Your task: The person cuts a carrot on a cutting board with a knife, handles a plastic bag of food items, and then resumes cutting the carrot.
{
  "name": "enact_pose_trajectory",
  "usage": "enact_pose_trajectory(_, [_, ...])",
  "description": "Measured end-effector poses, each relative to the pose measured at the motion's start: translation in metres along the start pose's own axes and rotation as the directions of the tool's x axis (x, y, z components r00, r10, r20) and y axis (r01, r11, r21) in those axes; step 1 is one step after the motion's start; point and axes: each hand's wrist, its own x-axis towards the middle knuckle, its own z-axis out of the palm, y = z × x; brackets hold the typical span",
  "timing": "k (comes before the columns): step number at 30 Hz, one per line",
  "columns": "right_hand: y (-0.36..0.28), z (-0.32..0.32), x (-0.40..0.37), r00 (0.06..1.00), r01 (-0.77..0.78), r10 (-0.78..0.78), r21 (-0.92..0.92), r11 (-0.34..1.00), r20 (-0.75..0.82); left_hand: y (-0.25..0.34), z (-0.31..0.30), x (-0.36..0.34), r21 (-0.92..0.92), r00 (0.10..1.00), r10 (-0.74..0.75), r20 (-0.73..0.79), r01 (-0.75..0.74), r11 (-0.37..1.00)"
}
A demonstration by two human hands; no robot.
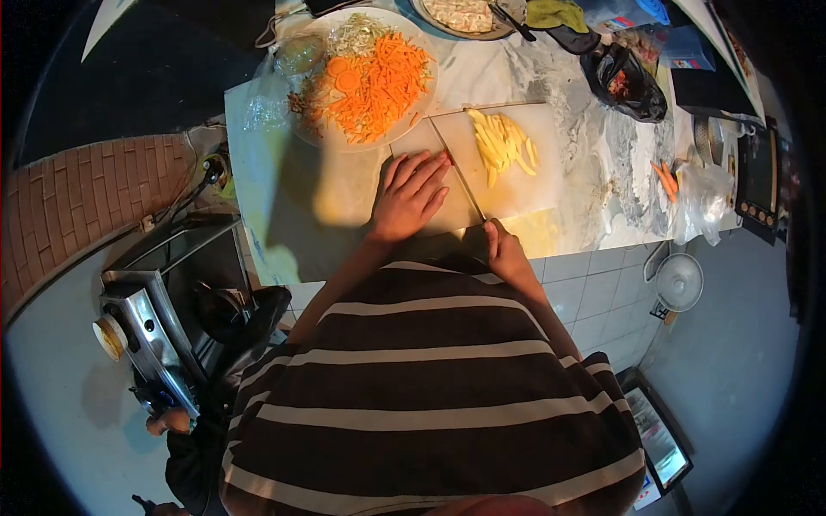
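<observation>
My left hand (411, 196) lies palm down over the left part of the white cutting board (538, 193), its fingers stretched out. A small reddish spot shows at its fingertips, beside the blade. My right hand (506, 251) is closed round the handle of a knife (458, 170) at the board's near edge. The blade slants away to the upper left, just right of my left fingers. To the right of the blade, a pile of pale yellow vegetable strips (499, 144) lies on the board. Beyond my left hand stands a large plate (409, 129) with shredded carrot (383, 86) and pale shreds.
Clear plastic bags (274, 101) lie left of the plate. A dish of pale food (460, 15) is at the back; a black bag (624, 86) and carrots (665, 181) are on the right. At lower left, another person's hand (170, 421) is near a metal stove (155, 344).
</observation>
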Motion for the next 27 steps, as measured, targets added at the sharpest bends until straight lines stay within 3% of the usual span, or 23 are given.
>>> enact_pose_trajectory(11, [-0.007, 0.007, 0.006, 0.998, -0.027, 0.024, -0.049, 0.998, -0.051, 0.002, -0.003, 0.001, -0.019, 1.0, 0.008, 0.002, -0.008, 1.0])
enact_pose_trajectory(19, [-0.023, 0.021, 0.008, 0.983, -0.034, -0.014, -0.255, 0.966, -0.184, 0.006, -0.006, 0.002, 0.025, 0.999, 0.011, -0.033, -0.01, 1.0])
enact_pose_trajectory(25, [-0.02, 0.01, -0.002, 0.974, 0.005, -0.073, -0.304, 0.953, -0.214, 0.008, -0.008, 0.0, 0.034, 0.997, -0.017, -0.073, 0.02, 0.999])
enact_pose_trajectory(26, [-0.017, 0.007, -0.003, 0.972, 0.008, -0.078, -0.304, 0.953, -0.22, 0.008, -0.008, 0.0, 0.038, 0.997, -0.018, -0.075, 0.021, 0.999])
enact_pose_trajectory(27, [-0.014, 0.005, -0.004, 0.976, 0.048, -0.087, -0.192, 0.98, -0.199, 0.008, -0.008, 0.0, 0.04, 0.997, -0.02, -0.076, 0.023, 0.999])
